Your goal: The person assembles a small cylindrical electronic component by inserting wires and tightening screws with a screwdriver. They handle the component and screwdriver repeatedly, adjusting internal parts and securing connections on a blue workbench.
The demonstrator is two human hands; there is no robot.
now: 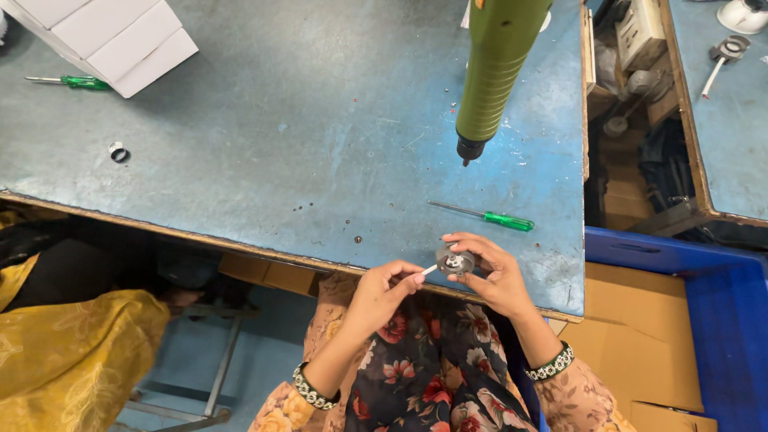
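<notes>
Right hand (492, 276) pinches small grey round part (454, 261) by rim; looks light, stiff. Left hand (384, 290) fingertips shut on thin white wire (430, 270), just beside it.

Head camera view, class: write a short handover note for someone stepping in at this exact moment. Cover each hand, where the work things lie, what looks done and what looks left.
Left hand: pinches a small white piece, its tip towards the part.
Right hand: holds a small round grey metal part over the near edge of the blue table.
Nearby: green-handled screwdriver lies just beyond the hands; green electric screwdriver hangs above the table; a second green screwdriver lies far left by white boxes.
Done: part picked up.
Left: white piece not yet in the part.
</notes>
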